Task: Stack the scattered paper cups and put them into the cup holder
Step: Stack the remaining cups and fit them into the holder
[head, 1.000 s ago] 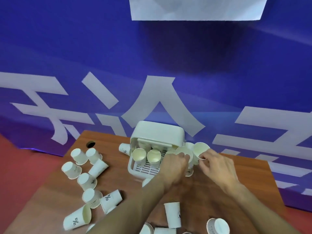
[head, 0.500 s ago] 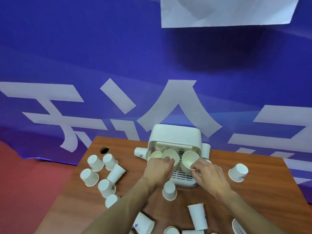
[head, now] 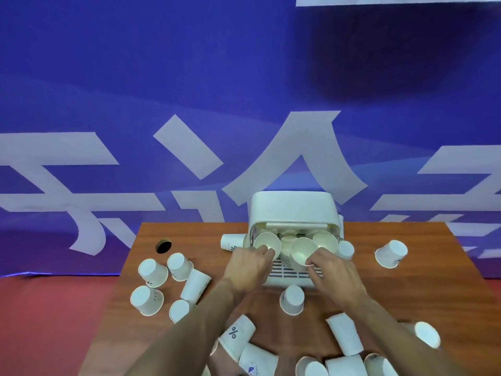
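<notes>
The cup holder [head: 294, 210] is found at the far middle of the table [head: 206, 234], its open front turned towards the person. Two paper cups are held on their sides at that opening, mouths outward. The left cup [head: 267, 242] is pinched at its rim by the left hand [head: 248, 267]. The right cup [head: 301, 255] is gripped at its lower rim by the curled fingers of the right hand [head: 334, 270]. Both are held over the slatted tray [head: 287, 272]; whether either rests on it, or is a single cup or a small stack, cannot be told. Further rims are seen deeper inside. A second ago both hands were occupied at the holder's right corner; the cups are now brought squarely to the opening. Loading is therefore judged to be under way, though far from complete. Many cups are left scattered: a left group of cups [head: 153, 272], an upturned cup [head: 292, 298] just before the tray, a lying cup [head: 231, 242] beside the holder's left wall, a far-right cup [head: 391, 253] well apart, and more along the near edge.
</notes>
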The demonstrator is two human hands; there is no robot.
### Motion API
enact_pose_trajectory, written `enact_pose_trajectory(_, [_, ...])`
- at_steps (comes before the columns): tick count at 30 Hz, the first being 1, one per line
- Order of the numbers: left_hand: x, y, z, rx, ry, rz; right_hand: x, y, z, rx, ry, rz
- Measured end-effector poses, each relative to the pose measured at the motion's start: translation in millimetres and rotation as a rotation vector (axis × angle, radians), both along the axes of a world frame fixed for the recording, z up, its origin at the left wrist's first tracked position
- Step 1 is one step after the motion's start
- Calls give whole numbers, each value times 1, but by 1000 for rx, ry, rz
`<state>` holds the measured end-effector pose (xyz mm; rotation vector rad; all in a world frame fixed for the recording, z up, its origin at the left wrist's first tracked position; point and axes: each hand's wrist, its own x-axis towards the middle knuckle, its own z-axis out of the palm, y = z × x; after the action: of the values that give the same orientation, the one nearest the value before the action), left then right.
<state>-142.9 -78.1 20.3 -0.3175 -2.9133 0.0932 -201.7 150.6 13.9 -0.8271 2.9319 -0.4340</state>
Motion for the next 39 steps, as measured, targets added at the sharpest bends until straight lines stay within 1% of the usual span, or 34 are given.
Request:
enact_pose_trajectory(6, [-2, -3, -4, 38, 26, -12, -1, 5, -1, -24, 30, -6])
enact_pose_trajectory(12, [2, -8, -13, 64, 18, -20, -4, 6, -8, -176, 127, -11])
enact_pose_trajectory(17, [4, -15, -22, 103, 59, -37, -5, 0, -17, -272, 153, -21])
enact_pose_trajectory(22, [-2, -23, -23, 108, 70, -35, -8, -6, -25, -285, 152, -7])
enact_pose_trajectory(27, [-5, -29, -22, 99, 39, -34, -12, -11, -30, -291, 128, 19])
enact_pose_trajectory(31, [-5, -30, -24, 99, 26, -52, -11, -11, -32, -253, 114, 70])
enact_pose_trajectory(35, [-9, -31, -34, 116, 36, -87, -11, -15, -31, -234, 150, 108])
enact_pose_trajectory(39, [-17, -34, -44, 115, 43, -132, -10, -15, -29, -202, 199, 191])
